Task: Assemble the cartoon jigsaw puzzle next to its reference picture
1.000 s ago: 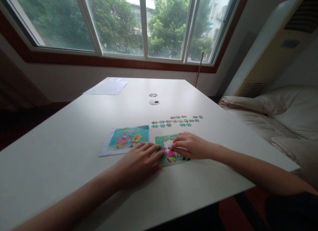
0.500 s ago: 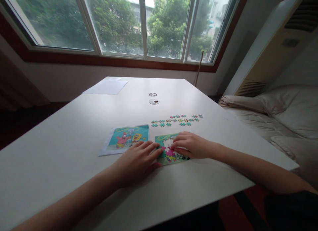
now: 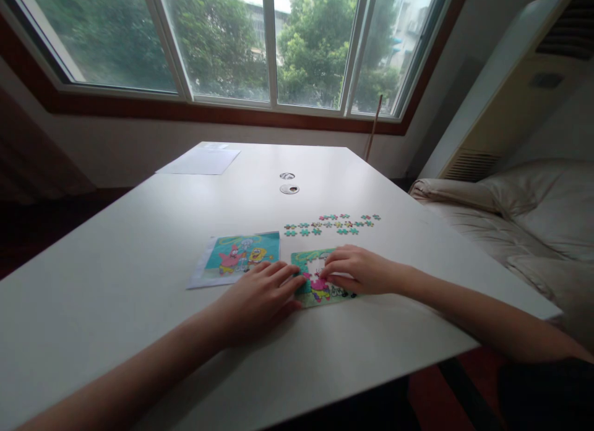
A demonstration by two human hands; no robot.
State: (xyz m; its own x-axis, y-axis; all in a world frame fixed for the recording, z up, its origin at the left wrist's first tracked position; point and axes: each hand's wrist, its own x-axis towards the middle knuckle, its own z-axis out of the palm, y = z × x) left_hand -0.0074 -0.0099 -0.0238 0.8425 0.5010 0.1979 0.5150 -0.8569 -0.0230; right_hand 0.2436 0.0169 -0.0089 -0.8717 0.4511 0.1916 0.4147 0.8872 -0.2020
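A partly filled jigsaw puzzle [image 3: 320,300] with a cartoon picture lies on the white table, a white gap showing in its middle. My left hand [image 3: 262,298] rests with fingers stretched out, the fingertips on the puzzle's left edge. Over the puzzle's right part, my right hand [image 3: 362,270] has its thumb and fingers pinched together at the gap, on a small puzzle piece mostly hidden by the fingertips. Left of the puzzle is a reference picture [image 3: 232,258] of the same cartoon on white paper, partly behind my left hand.
Several loose puzzle pieces [image 3: 328,224] lie in rows beyond the puzzle. Farther back are two round table inserts [image 3: 288,189] and white paper sheets [image 3: 199,161] at the far left corner. A pale sofa [image 3: 492,214] stands to the right of the table [image 3: 116,276].
The whole view has shifted very slightly. Both hands keep almost the same place on the puzzle, with my right fingertips still at the gap.
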